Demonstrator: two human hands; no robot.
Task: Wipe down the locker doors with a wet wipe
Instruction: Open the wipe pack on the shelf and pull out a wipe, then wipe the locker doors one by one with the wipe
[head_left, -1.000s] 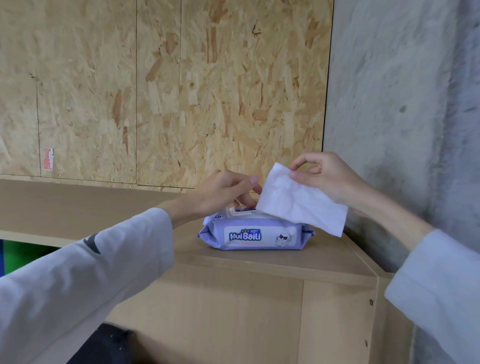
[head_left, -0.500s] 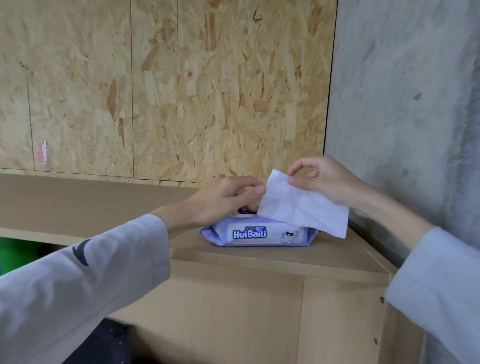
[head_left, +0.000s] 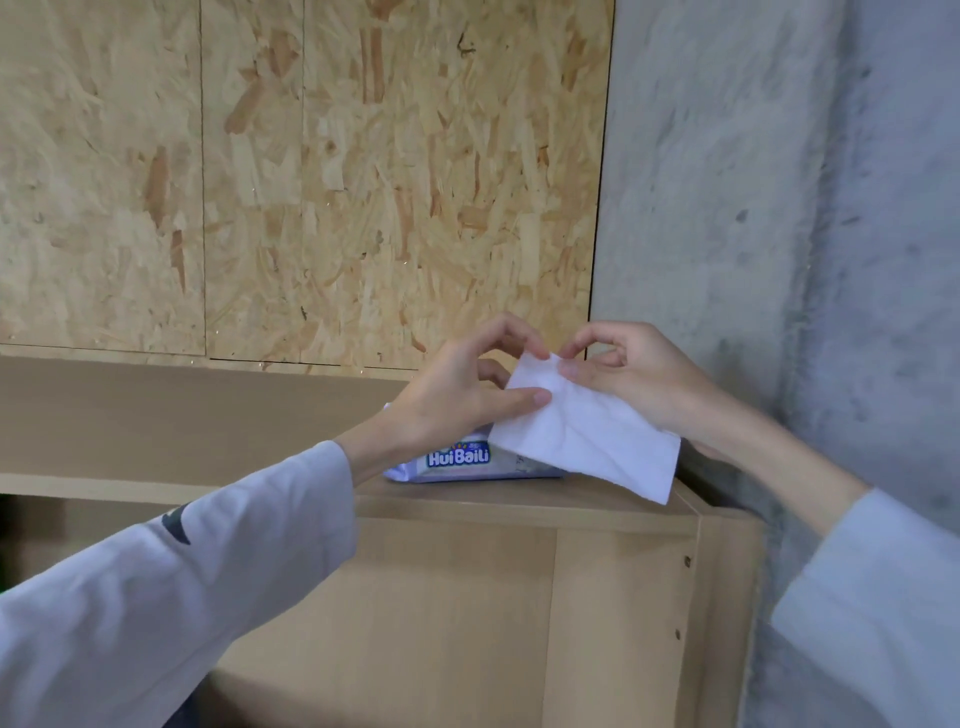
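1. Wet wipe (head_left: 587, 436), white and creased, hangs unfolded above the right end of the locker top (head_left: 260, 415), held by both hands.
2. Left hand (head_left: 457, 395) pinches its upper left edge, fingers (head_left: 524, 400) closed on the sheet.
3. Right hand (head_left: 634, 379) grips the top corner between thumb and forefinger.
4. Behind the sheet, a purple wipe pack (head_left: 457, 460) lies flat near the locker top's front right corner.
5. Chipboard wall (head_left: 311, 182) stands behind; concrete wall (head_left: 779, 208) to the right.

Two hands (head_left: 457, 395), one wet wipe (head_left: 587, 436), one wipe pack (head_left: 457, 460).
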